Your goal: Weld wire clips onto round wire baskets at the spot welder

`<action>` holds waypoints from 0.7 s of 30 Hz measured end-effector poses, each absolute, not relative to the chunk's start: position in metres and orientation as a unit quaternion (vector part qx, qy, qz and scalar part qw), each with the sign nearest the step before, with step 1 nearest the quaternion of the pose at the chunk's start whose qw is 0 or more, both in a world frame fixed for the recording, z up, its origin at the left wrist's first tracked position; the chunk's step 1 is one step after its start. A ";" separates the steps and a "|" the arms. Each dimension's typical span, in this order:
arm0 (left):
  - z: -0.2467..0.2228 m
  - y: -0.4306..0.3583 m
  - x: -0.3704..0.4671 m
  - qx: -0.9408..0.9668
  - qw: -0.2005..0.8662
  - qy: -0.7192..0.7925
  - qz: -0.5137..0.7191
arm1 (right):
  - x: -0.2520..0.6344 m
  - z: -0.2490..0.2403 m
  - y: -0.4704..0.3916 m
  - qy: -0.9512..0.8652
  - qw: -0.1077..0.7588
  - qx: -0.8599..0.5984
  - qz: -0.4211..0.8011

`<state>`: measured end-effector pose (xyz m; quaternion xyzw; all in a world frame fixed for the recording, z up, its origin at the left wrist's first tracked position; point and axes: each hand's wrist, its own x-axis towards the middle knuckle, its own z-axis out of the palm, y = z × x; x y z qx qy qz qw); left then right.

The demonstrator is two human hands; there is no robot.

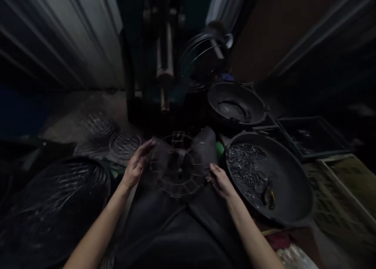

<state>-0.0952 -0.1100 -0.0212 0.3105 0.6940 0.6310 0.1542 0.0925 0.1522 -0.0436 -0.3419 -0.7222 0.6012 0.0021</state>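
In the middle of the head view, a round wire frame [179, 189] with short spokes sits between my hands, blurred, below a machine's vertical rod [165, 98]. My left hand [137, 164] is at its left side, fingers stretched out and apart; contact with the wire is hard to make out. At the right edge of the frame my right hand [219, 179] has its fingers curled in a pinch at the rim. A dark flap of cloth or glove-like material [205, 145] lies behind the frame's right side.
On the right stands a wide dark pan [289, 182] with small metal pieces [246, 167] and yellow-black pliers [268, 196]. Behind it are another pan [235, 100] and a crate [314, 137]. Wire grates [125, 144] lie left, beside a plastic-covered basin [67, 206].
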 end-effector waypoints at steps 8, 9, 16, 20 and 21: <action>-0.048 -0.065 -0.095 0.250 0.134 0.824 0.490 | 0.074 -0.056 0.189 -0.829 0.162 -0.336 0.417; -0.048 -0.060 -0.095 0.236 0.123 0.826 0.496 | 0.076 -0.063 0.191 -0.851 0.156 -0.313 0.391; -0.067 -0.053 -0.078 0.196 0.041 0.824 0.530 | 0.015 -0.036 0.256 -0.925 0.221 -0.230 0.204; -0.081 -0.052 -0.080 0.156 0.039 0.822 0.546 | -0.091 0.086 0.285 -0.903 0.392 -0.113 0.131; -0.083 -0.051 -0.081 0.155 0.035 0.822 0.547 | -0.120 0.113 0.289 -0.911 0.389 -0.089 0.104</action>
